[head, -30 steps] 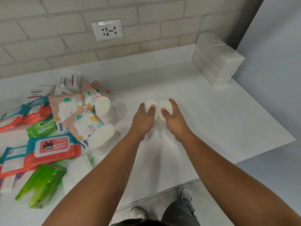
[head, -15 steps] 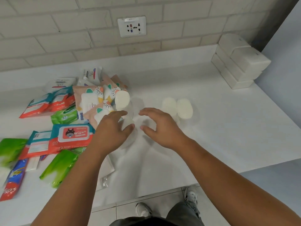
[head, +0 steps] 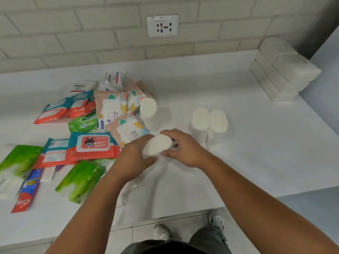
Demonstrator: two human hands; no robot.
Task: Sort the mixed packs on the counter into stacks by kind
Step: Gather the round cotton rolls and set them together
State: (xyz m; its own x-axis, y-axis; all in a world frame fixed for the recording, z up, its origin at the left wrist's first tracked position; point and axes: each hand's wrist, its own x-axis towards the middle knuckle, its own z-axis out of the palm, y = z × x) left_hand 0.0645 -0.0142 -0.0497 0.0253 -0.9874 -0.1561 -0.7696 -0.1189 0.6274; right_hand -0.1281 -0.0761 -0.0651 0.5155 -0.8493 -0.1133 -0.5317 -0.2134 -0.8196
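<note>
Gripping one white pad pack [head: 157, 147], left hand [head: 134, 159] and right hand [head: 186, 149] curled round its ends, we have it low at the middle of the desk [head: 266, 153], just beside the mixed heap [head: 95, 125]. We judge this the pad-gathering step; next it should go upright against the two pads [head: 209, 121] standing to the right.
</note>
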